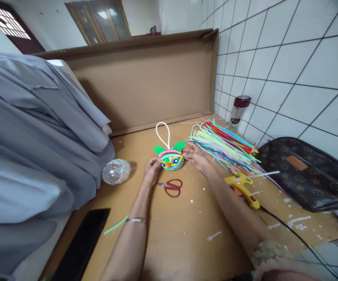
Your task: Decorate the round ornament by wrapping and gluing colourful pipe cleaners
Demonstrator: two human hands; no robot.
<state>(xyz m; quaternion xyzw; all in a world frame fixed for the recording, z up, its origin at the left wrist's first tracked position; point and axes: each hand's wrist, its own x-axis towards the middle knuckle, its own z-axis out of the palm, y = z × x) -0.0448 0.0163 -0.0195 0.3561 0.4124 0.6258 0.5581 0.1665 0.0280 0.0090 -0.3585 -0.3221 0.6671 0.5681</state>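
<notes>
A round decorated ball (172,161) with a colourful animal face, green ears and a looped white pipe-cleaner handle (163,134) is between my hands near the middle of the table. My left hand (153,168) pinches its left side, with the fingers bent together. At its right side, by the ear, my right hand (196,157) holds the edge with its fingertips; part of that contact is hidden. Just below the ball lie small scissors (173,188) with red handles. A clear plastic ball (116,171) sits to the left of my left hand.
Many coloured pipe cleaners (224,142) lie at the right, beside a yellow glue gun (241,189) with a black cord. Behind are a bottle (239,111) and a brown bag (306,171). A dark phone-like slab (82,244) and grey cloth (37,136) occupy the left. Cardboard (148,82) stands behind.
</notes>
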